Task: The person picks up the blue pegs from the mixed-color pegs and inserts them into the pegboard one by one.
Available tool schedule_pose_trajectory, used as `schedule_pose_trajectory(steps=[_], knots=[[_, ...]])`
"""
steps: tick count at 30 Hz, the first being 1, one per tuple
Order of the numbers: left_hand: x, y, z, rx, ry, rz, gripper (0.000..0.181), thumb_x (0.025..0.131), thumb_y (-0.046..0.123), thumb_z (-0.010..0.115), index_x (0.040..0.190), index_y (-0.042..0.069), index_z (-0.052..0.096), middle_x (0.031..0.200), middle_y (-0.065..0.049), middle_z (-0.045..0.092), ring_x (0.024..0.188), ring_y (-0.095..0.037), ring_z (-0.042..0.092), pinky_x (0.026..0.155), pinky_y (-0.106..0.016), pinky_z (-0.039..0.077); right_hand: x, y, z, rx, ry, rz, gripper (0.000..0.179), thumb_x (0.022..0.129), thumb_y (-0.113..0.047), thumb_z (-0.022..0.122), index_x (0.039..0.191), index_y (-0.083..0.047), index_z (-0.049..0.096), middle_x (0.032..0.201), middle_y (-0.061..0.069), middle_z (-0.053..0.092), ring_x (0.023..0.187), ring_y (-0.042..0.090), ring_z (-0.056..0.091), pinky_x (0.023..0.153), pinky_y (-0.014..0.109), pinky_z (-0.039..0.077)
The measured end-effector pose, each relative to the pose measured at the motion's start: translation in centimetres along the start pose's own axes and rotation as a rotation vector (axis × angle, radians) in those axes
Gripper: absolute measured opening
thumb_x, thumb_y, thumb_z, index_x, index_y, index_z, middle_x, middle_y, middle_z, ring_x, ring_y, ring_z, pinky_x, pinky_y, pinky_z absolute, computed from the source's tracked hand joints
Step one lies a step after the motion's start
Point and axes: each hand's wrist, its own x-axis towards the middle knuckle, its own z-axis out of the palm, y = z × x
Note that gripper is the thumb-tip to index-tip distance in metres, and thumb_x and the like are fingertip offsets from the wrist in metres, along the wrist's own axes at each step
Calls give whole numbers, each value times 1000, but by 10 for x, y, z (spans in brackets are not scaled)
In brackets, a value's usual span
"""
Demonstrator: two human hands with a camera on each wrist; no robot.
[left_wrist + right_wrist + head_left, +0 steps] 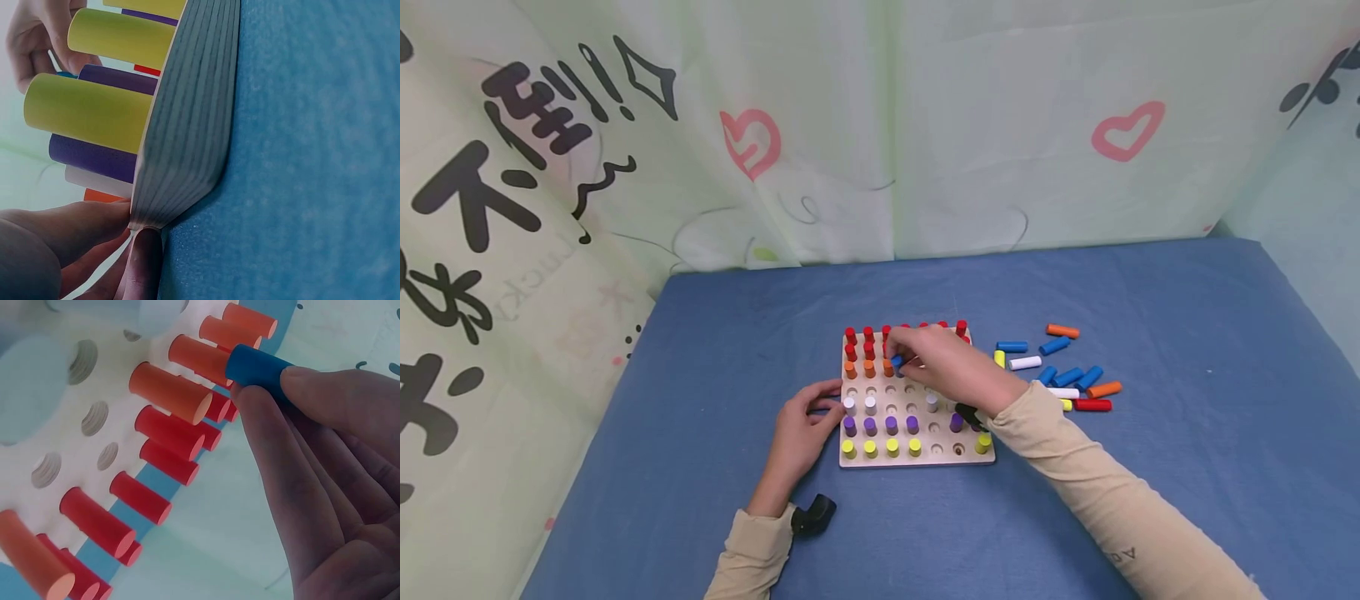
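Note:
A wooden pegboard (pixel 917 460) lies on the blue cloth, with rows of red, orange, white, purple and yellow pegs standing in its holes. My left hand (pixel 801 429) holds the board's left edge; in the left wrist view its thumb (pixel 87 228) lies against the edge. Over the orange row, my right hand (pixel 951 362) pinches a blue peg (pixel 259 369) between thumb and fingertips. That peg is tilted, clear of the holes, near the standing orange pegs (pixel 170 394). The right hand and forearm hide part of the board's right side in the head view.
Right of the board lie several loose pegs: blue (pixel 1055 346), white (pixel 1025 363), orange (pixel 1105 389), red (pixel 1092 406) and yellow (pixel 999 358). A printed curtain (pixel 962 167) hangs behind the table. Bare holes (pixel 95 419) show in the board's middle rows.

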Motion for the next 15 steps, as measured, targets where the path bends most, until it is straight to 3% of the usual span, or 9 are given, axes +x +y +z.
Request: schedule_pose_trajectory(steps=[15], knots=[[0,0,0,-10,-1,1,36,85,19,67,120,20,60,112,5,60,88,-10,58,74,-28,52,12,-7,5,-35,-31,-69,17,83,-3,65,96,-10,58,83,-1,59,71,9,54,66,23,48]])
